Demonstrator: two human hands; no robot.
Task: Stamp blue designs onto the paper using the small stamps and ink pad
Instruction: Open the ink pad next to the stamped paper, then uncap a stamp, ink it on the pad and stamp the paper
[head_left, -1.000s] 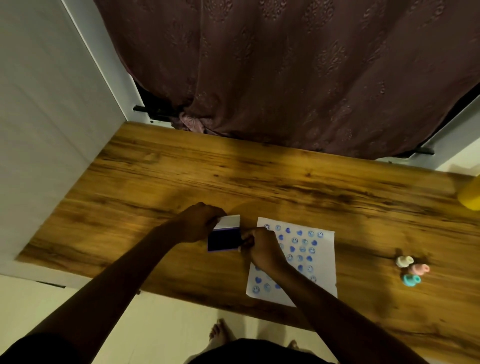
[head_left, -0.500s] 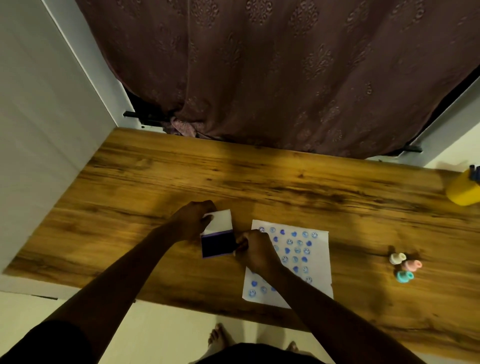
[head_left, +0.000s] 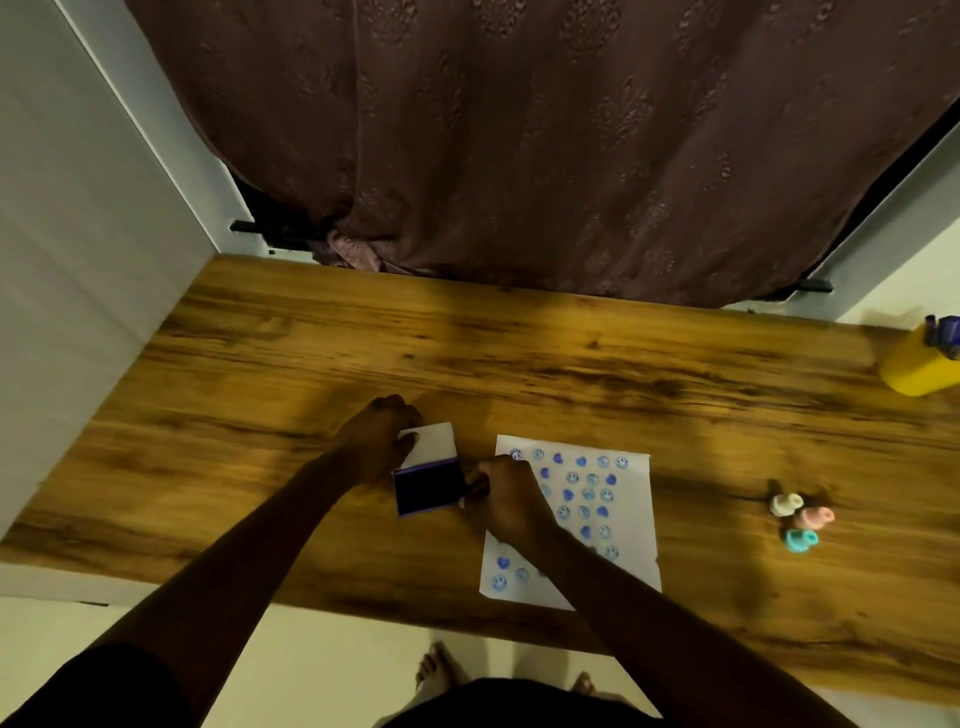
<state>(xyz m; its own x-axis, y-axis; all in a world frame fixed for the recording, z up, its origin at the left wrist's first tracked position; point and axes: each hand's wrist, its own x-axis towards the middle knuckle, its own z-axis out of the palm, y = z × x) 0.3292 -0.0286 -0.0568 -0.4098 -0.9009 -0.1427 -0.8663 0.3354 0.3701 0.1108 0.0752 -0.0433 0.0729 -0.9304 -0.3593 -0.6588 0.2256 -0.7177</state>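
Left hand (head_left: 382, 439) stays curled on the white lid of the open ink pad (head_left: 427, 486) at lower centre of the desk (head_left: 260, 395), holding it as it did a second ago; the pad has not shifted on the wood, only the camera has. Right hand (head_left: 501, 496) remains closed at the pad's right edge, fingers pinched as if on a small stamp, which I cannot see; it overlaps the left margin of the paper (head_left: 631, 535), which carries rows of blue hearts and smiley faces. Judgement: re-inking in progress, sheet mostly filled; three spare stamps (head_left: 800, 519) lie untouched at right, yellow cup (head_left: 917, 366) beyond.
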